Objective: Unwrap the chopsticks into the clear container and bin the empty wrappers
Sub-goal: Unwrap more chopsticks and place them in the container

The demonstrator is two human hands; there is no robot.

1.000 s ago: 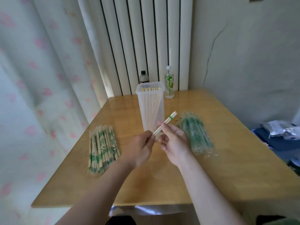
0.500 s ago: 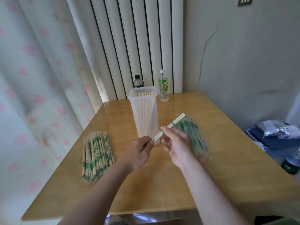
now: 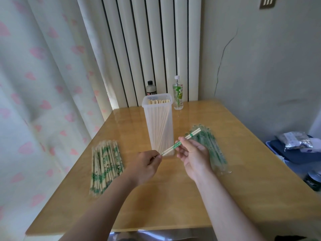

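Fingers (image 3: 156,158) of our left hand (image 3: 145,165) pinch the near end of a chopstick pair (image 3: 175,145) in its green-printed wrapper. Our right hand (image 3: 193,154) pinches it mid-length, other fingers loosely curled. We hold the pair tilted, in the air just in front of the clear container (image 3: 158,122), which stands upright with bare chopsticks inside. Left of the container: wrapped chopsticks pile (image 3: 106,164) on the table (image 3: 173,197). Right of it: empty wrappers heap (image 3: 214,150). Behind it: two bottles (image 3: 178,94).
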